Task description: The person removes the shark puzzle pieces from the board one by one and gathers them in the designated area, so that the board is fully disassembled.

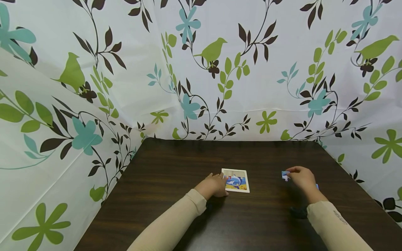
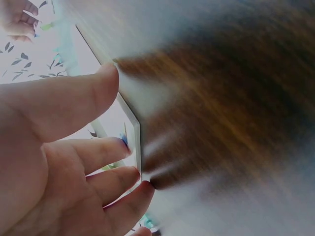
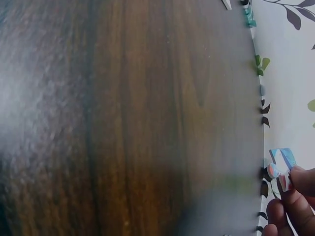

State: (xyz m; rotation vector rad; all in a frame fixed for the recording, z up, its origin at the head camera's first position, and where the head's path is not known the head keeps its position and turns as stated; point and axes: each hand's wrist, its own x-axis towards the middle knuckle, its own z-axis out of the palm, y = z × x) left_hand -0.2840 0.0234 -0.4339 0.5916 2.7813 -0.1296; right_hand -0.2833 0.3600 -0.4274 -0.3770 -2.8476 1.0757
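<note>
Head view: left hand [image 1: 215, 185] rests at left edge of square picture-puzzle tray with white frame and sea-animal print [image 1: 237, 190]; tray lies on dark brown wood-grain table [image 1: 251, 223]. Right hand [image 1: 302, 179] pinches small flat blue-and-pale-pink jigsaw piece [image 1: 284, 175], well apart from tray, to its right. Small blue object [image 1: 317, 186] partly hidden behind right wrist.

Left wrist view: thumb and fingers extended, grip wide, fingertips at tray edge.

Right wrist view: narrow grip, jigsaw piece between thumb and fingers; white leaf-patterned cloth [image 3: 290, 98] behind.

Puzzle frame [image 1: 247, 182] cream; puzzle piece [image 3: 282, 161] blue-white; table [image 1: 188, 158] dark brown, wood-grained.
</note>
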